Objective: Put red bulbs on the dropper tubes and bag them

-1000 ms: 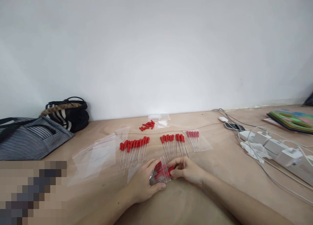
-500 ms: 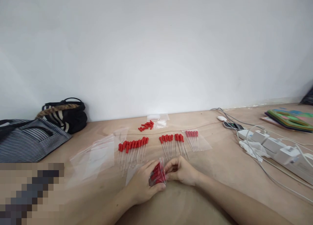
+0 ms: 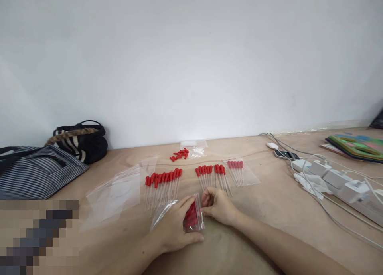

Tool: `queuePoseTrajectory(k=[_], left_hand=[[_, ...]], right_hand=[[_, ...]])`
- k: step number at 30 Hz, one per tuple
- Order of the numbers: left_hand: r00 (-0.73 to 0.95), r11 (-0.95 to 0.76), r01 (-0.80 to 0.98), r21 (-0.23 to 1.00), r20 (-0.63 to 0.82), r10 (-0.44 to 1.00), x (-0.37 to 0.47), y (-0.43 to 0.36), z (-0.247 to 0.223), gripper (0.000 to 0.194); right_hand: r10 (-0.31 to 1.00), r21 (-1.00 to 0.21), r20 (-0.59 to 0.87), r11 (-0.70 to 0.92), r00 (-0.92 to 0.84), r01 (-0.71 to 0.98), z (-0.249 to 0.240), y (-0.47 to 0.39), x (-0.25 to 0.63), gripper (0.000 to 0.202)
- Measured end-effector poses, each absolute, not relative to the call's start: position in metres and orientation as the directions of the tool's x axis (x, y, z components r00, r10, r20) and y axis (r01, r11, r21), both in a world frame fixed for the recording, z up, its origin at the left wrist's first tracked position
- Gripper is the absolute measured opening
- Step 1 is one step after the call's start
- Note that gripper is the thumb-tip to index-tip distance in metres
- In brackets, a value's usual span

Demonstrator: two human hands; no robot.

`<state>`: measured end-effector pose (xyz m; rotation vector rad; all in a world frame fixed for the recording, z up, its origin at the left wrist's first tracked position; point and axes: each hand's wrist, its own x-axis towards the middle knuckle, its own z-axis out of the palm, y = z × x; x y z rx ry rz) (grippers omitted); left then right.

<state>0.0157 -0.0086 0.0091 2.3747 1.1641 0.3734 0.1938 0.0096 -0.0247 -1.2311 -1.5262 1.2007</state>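
In the lower middle of the head view, my left hand (image 3: 171,228) curls around a clear zip bag (image 3: 197,227) with red-bulbed droppers inside. Its thumb lies below the bag and its fingers above; the palm hides the glass stems. At the bag's red-lined zip edge, my right hand (image 3: 221,206) pinches with thumb and fingertips, the other fingers bent. Just beyond are loose droppers in a long row (image 3: 163,177), a smaller group (image 3: 204,170) and a group of several more (image 3: 220,170). A bag of droppers (image 3: 236,165) lies flat at their right.
Flat clear zip bags (image 3: 119,189) lie left. Small red rubber bulbs (image 3: 180,153) sit near the wall beside another clear bag (image 3: 196,149). A power strip (image 3: 338,177) with chargers and cables occupies the right, below coloured boards (image 3: 356,145). Striped bag (image 3: 38,169) and black bag (image 3: 86,141) stand left.
My left fingers and thumb have spread a little, and the bag looks flatter, with more of it showing. My right hand has shifted slightly left and its fingers have lifted.
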Motion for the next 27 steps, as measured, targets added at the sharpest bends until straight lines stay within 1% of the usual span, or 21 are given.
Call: queuePoseTrajectory(k=[2, 3, 4, 5, 6, 8, 10, 12, 16, 19, 21, 23, 25, 27], left_hand=[[0.626, -0.565, 0.653, 0.505, 0.06, 0.777, 0.017, -0.011, 0.012, 0.083], [0.639, -0.588, 0.649, 0.483, 0.075, 0.766, 0.018, -0.013, 0.012, 0.079], [0.653, -0.617, 0.649, 0.446, 0.091, 0.752, 0.019, -0.015, 0.013, 0.072], [0.673, -0.652, 0.649, 0.392, 0.104, 0.733, 0.02, -0.018, 0.013, 0.063], [0.697, -0.691, 0.645, 0.326, 0.119, 0.707, 0.022, -0.021, 0.013, 0.055], [0.756, -0.77, 0.614, 0.175, 0.149, 0.637, 0.025, -0.026, 0.012, 0.041], [0.808, -0.825, 0.564, 0.044, 0.179, 0.562, 0.028, -0.03, 0.011, 0.035], [0.831, -0.847, 0.531, -0.033, 0.217, 0.513, 0.029, -0.032, 0.01, 0.035], [0.851, -0.869, 0.478, -0.129, 0.314, 0.422, 0.028, -0.031, 0.004, 0.035], [0.862, -0.893, 0.397, -0.212, 0.419, 0.284, 0.027, -0.031, 0.001, 0.033], [0.847, -0.902, 0.35, -0.251, 0.496, 0.191, 0.027, -0.031, 0.003, 0.031], [0.83, -0.922, 0.288, -0.26, 0.548, 0.105, 0.028, -0.031, 0.006, 0.029], [0.823, -0.937, 0.207, -0.281, 0.568, 0.012, 0.029, -0.03, 0.012, 0.026], [0.824, -0.929, 0.158, -0.335, 0.562, -0.063, 0.028, -0.027, 0.017, 0.023]], right_hand=[[0.959, -0.982, -0.066, -0.013, -0.274, 0.191, -0.024, 0.011, 0.199, 0.025], [0.946, -0.977, -0.105, -0.041, -0.308, 0.207, -0.023, 0.012, 0.202, 0.023], [0.939, -0.97, -0.111, -0.032, -0.325, 0.24, -0.023, 0.013, 0.204, 0.02], [0.941, -0.958, -0.08, 0.018, -0.328, 0.286, -0.023, 0.014, 0.206, 0.018], [0.945, -0.936, -0.017, 0.1, -0.325, 0.337, -0.023, 0.014, 0.208, 0.017], [0.932, -0.858, 0.142, 0.285, -0.334, 0.428, -0.022, 0.015, 0.211, 0.022], [0.896, -0.775, 0.245, 0.411, -0.37, 0.481, -0.022, 0.015, 0.213, 0.028], [0.86, -0.72, 0.302, 0.488, -0.411, 0.494, -0.022, 0.014, 0.216, 0.03], [0.754, -0.619, 0.399, 0.642, -0.523, 0.453, -0.022, 0.011, 0.224, 0.027], [0.658, -0.571, 0.457, 0.733, -0.599, 0.369, -0.023, 0.007, 0.23, 0.025], [0.603, -0.567, 0.51, 0.772, -0.613, 0.287, -0.022, 0.002, 0.232, 0.022], [0.557, -0.557, 0.576, 0.803, -0.598, 0.211, -0.019, -0.003, 0.231, 0.021], [0.518, -0.53, 0.631, 0.832, -0.577, 0.168, -0.016, -0.009, 0.23, 0.024], [0.49, -0.49, 0.656, 0.855, -0.574, 0.17, -0.014, -0.011, 0.228, 0.025]])
